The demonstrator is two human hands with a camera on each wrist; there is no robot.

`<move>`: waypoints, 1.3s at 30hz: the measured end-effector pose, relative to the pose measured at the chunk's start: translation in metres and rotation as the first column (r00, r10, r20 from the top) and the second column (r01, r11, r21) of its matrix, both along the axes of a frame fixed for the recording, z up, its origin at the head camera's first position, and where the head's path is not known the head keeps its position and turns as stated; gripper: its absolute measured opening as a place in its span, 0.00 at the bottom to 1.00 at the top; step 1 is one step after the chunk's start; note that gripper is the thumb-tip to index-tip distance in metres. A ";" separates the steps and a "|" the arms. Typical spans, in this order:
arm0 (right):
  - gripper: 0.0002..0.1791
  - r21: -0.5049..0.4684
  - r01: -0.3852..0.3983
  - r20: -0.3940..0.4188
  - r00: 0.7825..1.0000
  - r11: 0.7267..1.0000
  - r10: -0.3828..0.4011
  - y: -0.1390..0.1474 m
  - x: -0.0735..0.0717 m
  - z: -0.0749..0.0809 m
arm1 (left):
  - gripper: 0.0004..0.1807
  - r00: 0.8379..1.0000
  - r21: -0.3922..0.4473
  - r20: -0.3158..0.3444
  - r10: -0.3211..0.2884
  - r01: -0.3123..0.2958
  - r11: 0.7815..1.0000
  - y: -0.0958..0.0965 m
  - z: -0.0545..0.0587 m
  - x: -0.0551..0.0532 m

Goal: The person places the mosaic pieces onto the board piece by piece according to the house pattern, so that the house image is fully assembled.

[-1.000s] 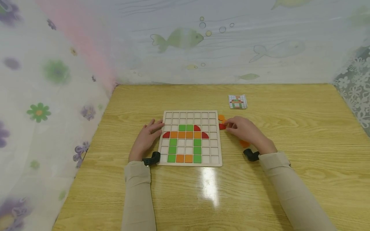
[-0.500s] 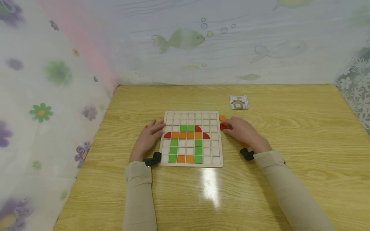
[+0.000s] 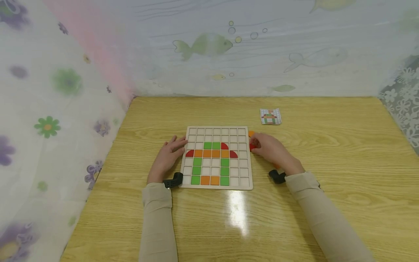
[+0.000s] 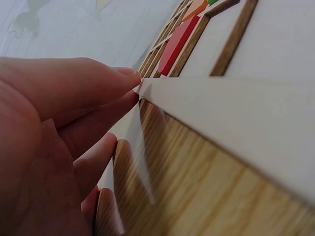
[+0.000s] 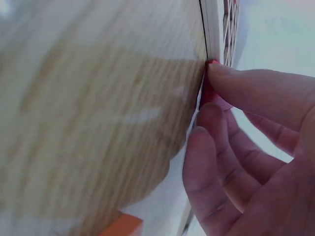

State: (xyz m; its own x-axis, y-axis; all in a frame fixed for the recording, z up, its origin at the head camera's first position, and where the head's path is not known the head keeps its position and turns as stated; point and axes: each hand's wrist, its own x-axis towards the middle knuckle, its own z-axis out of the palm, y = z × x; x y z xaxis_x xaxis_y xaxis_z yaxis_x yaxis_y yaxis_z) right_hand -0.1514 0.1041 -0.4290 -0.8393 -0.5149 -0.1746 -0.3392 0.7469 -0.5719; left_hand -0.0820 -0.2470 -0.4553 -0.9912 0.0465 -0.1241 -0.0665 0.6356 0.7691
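Observation:
A light wooden grid board [image 3: 243, 182] lies on the table, with green and orange square tiles and red quarter-round tiles in some of its cells. My left hand [image 3: 166, 159] rests at the board's left side. Its extended fingers touch the edge, as the left wrist view also shows. Just off the right edge, my right hand [image 3: 271, 150] pinches a red tile [image 5: 206, 93] between thumb and fingers; the fingers partly cover it, so its full shape is hidden. In the left wrist view, a red tile [image 4: 178, 46] sits in its cell near the edge.
A small pattern card [image 3: 270, 116] with a coloured grid drawing lies behind the right hand. An orange piece [image 3: 251, 133] is by the board's upper right edge, and another orange piece [image 5: 123, 226] lies near the right wrist. Patterned sheets hang behind and at the left.
My right hand has drawn slightly down and left along the board's right edge, its fingers closing round the red tile. The left hand stays at the board.

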 end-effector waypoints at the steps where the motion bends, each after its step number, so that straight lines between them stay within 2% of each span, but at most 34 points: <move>1: 0.10 -0.007 -0.001 0.002 1.000 1.000 0.001 0.000 0.000 0.000 | 0.20 1.000 0.001 0.000 0.003 -0.003 1.000 0.000 0.000 0.000; 8: 0.06 -0.021 -0.003 -0.032 0.999 1.000 0.002 0.001 -0.002 0.003 | 0.20 1.000 -0.006 0.005 0.005 -0.005 1.000 0.000 -0.001 0.000; 13: 0.08 -0.034 -0.047 -0.047 0.998 0.998 0.045 -0.009 -0.006 0.010 | 0.20 1.000 -0.004 0.010 0.006 -0.006 1.000 -0.001 0.000 0.000; 23: 0.08 -0.045 -0.156 0.015 0.987 0.987 0.157 -0.054 -0.012 0.017 | 0.21 1.000 0.014 -0.011 0.003 -0.003 1.000 -0.002 -0.002 0.001; 31: 0.08 -0.094 -0.210 0.061 0.974 0.973 0.217 -0.086 -0.021 0.013 | 0.20 1.000 -0.009 0.006 0.008 -0.008 1.000 -0.001 -0.002 -0.001; 39: 0.09 -0.068 -0.254 0.075 0.963 0.965 0.259 -0.123 -0.026 0.009 | 0.20 1.000 -0.006 0.013 0.019 -0.019 1.000 0.000 -0.003 -0.001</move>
